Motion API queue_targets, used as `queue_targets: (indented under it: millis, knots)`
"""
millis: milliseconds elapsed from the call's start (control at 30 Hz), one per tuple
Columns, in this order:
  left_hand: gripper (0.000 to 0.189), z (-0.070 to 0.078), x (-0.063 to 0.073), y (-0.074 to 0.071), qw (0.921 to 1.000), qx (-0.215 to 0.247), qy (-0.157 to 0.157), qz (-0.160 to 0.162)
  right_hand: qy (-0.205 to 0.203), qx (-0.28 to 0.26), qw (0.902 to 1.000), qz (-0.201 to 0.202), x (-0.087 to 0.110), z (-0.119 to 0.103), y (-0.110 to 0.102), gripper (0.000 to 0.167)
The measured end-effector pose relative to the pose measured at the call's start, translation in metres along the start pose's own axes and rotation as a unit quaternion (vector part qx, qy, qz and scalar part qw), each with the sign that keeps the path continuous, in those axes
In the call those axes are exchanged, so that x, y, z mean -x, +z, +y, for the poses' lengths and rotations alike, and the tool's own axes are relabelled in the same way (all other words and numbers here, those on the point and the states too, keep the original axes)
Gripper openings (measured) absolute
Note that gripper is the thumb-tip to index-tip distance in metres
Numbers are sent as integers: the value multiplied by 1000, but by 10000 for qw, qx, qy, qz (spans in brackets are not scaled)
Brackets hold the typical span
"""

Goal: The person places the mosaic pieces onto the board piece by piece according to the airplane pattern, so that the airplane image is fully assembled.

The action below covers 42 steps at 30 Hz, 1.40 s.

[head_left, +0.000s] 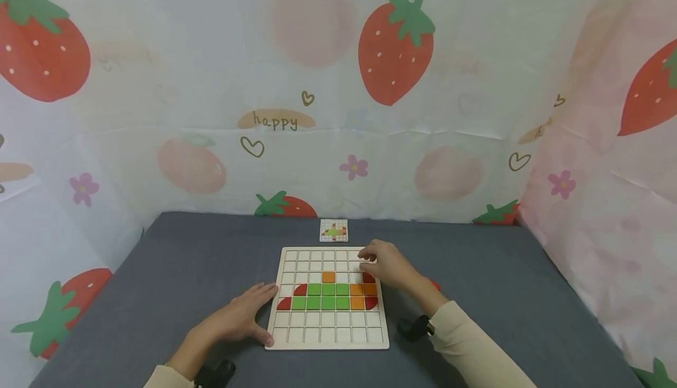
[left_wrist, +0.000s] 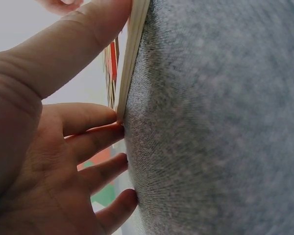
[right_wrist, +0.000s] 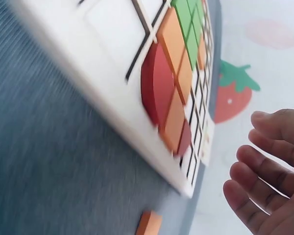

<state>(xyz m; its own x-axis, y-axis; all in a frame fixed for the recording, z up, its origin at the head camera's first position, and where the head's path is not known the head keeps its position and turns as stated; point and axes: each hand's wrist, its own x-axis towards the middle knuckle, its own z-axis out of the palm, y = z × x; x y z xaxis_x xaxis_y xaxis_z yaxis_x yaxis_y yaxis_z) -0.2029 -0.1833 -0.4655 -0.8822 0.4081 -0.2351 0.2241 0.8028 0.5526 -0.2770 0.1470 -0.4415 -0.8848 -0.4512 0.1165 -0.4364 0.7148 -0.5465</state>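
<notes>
A pale wooden grid board [head_left: 328,335] lies on the grey cloth. Green squares [head_left: 328,303] fill the middle of two of its rows, with orange squares [head_left: 357,303] on their right and red rounded pieces [head_left: 284,304] at the ends. A single orange square [head_left: 328,277] sits above the green ones. My left hand [head_left: 235,317] rests at the board's left edge, thumb on the near corner and fingertips against the side. Over the upper right squares hovers my right hand [head_left: 390,266], its fingers [right_wrist: 247,198] loosely bent and holding nothing in the right wrist view.
Behind the board lies a small picture card [head_left: 334,231] with a coloured grid pattern. A loose orange piece [right_wrist: 149,224] is on the cloth beside the board's right edge. A red piece [head_left: 435,285] shows past my right wrist. Strawberry-print curtains [head_left: 211,82] surround the table.
</notes>
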Motion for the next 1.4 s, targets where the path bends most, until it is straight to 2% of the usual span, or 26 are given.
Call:
queue_targets:
  millis: [233,533,667,1100,1400]
  knots:
    - [107,0,1,0,9999,67,105,38,369,-25,9990,254,18,18,-15,24]
    - [107,1,1,0,10000,75,40,29,469,261,9974,475,39,42,-26,22]
    - [107,1,1,0,10000,38,24,22,456,306,9974,469,48,52,-31,21]
    - [106,0,-1,1,10000,-27,-29,9,917,238,9944,466,73,78,-38,21]
    - [107,-3,-2,2,10000,-54,30,3,1039,309,9935,334,84,85,-42,21]
